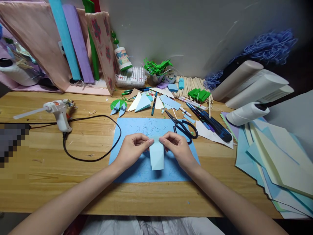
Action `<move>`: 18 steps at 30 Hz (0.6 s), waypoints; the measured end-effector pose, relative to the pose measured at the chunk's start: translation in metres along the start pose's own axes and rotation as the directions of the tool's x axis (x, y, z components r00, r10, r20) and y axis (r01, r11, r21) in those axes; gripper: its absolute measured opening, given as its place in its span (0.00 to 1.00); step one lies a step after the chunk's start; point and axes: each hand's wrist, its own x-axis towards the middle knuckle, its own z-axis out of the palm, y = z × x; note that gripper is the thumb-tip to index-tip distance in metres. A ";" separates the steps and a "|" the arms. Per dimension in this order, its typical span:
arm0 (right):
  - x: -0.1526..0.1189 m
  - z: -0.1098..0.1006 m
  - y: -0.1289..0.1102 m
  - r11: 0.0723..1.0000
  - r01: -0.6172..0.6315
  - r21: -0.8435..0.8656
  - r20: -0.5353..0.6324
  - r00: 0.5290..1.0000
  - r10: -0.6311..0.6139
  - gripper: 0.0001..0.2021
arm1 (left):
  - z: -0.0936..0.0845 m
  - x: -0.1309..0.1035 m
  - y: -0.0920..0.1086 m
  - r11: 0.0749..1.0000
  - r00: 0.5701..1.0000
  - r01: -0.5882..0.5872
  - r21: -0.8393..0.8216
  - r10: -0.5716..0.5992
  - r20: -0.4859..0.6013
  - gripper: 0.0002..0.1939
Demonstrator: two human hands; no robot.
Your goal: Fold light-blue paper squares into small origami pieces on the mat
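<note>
A folded piece of light blue paper hangs between my two hands, above a blue mat. My left hand pinches its upper left corner between thumb and fingers. At the upper right corner, my right hand grips it in the same way. The paper looks layered, with its lower end hanging free toward me. Just beyond my right hand lie black-handled scissors, partly on the mat.
A white glue gun with a looping black cord rests at the left. Paper scraps, pens and a box cutter lie beyond the mat. Stacked coloured paper and white rolls occupy the right. A marker box stands behind.
</note>
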 end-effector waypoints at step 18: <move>0.003 -0.001 -0.003 0.997 -0.071 -0.044 0.156 0.985 0.077 0.14 | 0.000 0.000 -0.001 0.999 0.999 -0.030 0.011 0.030 0.010 0.11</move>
